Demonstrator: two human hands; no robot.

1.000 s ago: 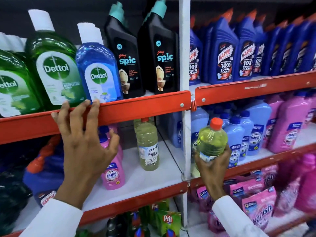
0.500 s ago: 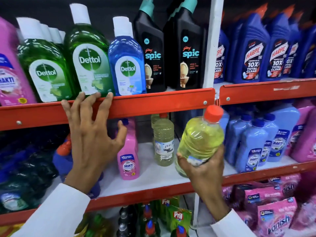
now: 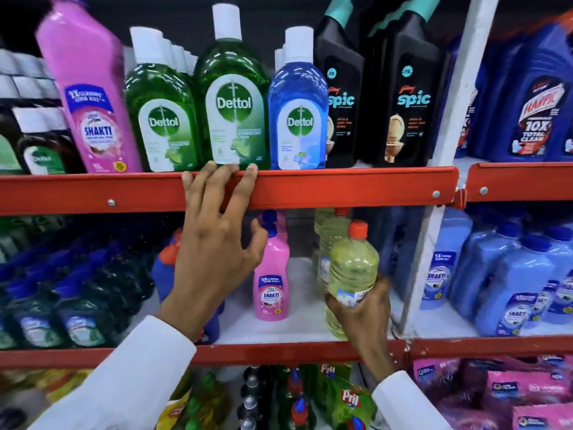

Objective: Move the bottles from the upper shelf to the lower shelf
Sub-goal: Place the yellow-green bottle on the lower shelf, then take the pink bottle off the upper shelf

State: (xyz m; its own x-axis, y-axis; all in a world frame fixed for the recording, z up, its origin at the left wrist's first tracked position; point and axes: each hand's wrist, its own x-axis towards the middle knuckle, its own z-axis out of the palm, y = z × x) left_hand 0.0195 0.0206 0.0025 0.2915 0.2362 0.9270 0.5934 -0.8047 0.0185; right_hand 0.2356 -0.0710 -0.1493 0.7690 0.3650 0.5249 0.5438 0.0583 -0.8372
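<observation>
My right hand (image 3: 361, 315) grips a yellow-green bottle with an orange cap (image 3: 352, 268) by its lower part, inside the lower shelf (image 3: 279, 332) space at the right. Right behind it stands a second bottle of the same kind (image 3: 330, 243). My left hand (image 3: 214, 240) rests with spread fingers on the red front rail of the upper shelf (image 3: 341, 187), holding nothing. On that upper shelf stand green Dettol bottles (image 3: 232, 103), a blue Dettol bottle (image 3: 297, 110), a pink Shakti bottle (image 3: 90, 97) and black Spic bottles (image 3: 406, 91).
A small pink Shakti bottle (image 3: 271, 277) stands mid lower shelf, with a blue orange-capped bottle (image 3: 164, 268) behind my left wrist. Dark bottles (image 3: 71, 293) crowd the left. A white upright post (image 3: 440, 169) divides off the right bay with Harpic (image 3: 533, 103) and pale blue bottles (image 3: 508, 283).
My right hand has carried the yellow-green bottle leftwards past the post and into the lower shelf, beside the matching bottle. My left hand stays on the rail. The view has shifted left.
</observation>
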